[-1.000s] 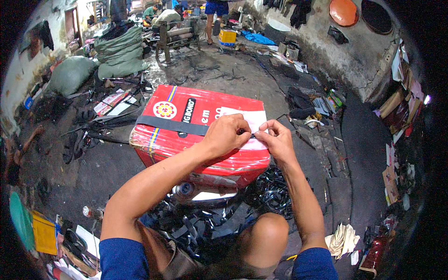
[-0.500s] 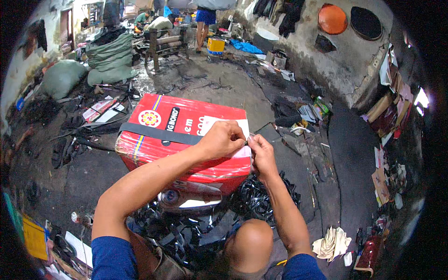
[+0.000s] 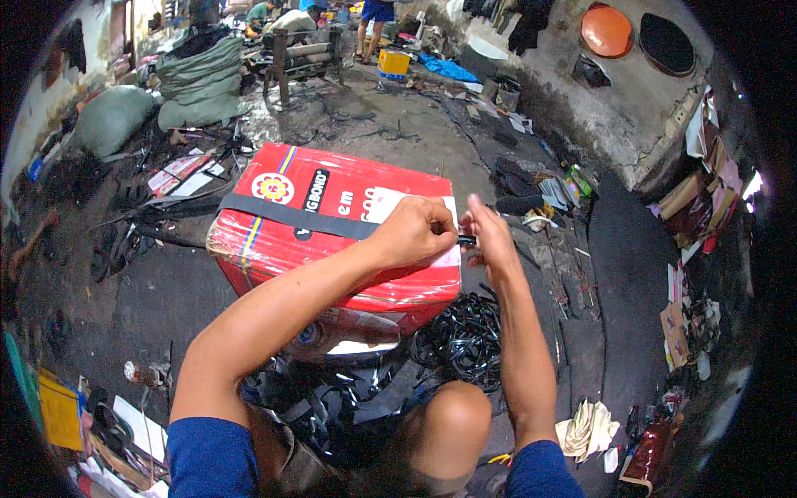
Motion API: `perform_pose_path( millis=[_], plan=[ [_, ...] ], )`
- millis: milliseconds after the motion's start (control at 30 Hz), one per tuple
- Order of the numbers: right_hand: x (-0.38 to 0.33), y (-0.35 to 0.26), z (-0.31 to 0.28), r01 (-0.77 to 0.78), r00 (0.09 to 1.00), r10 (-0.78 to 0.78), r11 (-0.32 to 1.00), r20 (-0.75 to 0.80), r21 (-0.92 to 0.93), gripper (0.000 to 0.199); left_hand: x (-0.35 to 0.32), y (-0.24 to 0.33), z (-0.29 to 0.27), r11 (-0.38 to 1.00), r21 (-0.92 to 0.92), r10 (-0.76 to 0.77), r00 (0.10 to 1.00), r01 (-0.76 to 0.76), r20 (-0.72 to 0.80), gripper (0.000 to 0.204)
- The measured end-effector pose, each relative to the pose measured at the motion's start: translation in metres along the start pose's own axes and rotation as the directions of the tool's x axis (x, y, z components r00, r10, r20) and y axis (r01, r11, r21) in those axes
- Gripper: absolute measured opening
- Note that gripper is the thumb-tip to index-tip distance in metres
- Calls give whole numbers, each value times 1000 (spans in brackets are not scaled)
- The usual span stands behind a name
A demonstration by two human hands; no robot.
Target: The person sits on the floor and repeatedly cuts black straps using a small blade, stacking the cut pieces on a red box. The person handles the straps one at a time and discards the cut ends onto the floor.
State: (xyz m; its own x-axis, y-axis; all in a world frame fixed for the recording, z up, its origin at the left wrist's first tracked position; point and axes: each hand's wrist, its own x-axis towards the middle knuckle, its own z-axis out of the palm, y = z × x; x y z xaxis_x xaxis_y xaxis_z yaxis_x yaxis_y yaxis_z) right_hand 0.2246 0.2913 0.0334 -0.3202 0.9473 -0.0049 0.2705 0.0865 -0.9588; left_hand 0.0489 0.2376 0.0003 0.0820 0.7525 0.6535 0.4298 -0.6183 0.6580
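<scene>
A red cardboard box with a flower emblem stands in front of my knees. Across its top runs a flat black rubber strip, reaching from the left edge to my left hand. My left hand rests at the right end of the box top, with thumb and fingers pinching the strip. A short, dark end sticks out from that pinch toward my right hand. Just beyond the box's right edge, my right hand has its fingers apart around this end; whether they touch it is unclear.
Tangled black strips lie between the box and my legs. A crumpled cream cloth is at the lower right. Farther off are a green sack, a wooden frame, a yellow box and a standing person.
My right hand has come off the pinch at my left hand, moving slightly right as its fingers spread. The dark end now shows between the hands. My left hand keeps its pinch.
</scene>
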Motion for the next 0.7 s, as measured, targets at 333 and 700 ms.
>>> perform_pose_path(
  millis=[333,700],
  plan=[
    [36,111,40,360,907,-380,923,-183,-133,28,-6,-2,-22,987,-35,-152,984,156,98,12],
    [-56,469,48,-260,951,103,775,-291,-575,27,0,-8,-10,995,-75,-62,997,65,48,8]
  ],
)
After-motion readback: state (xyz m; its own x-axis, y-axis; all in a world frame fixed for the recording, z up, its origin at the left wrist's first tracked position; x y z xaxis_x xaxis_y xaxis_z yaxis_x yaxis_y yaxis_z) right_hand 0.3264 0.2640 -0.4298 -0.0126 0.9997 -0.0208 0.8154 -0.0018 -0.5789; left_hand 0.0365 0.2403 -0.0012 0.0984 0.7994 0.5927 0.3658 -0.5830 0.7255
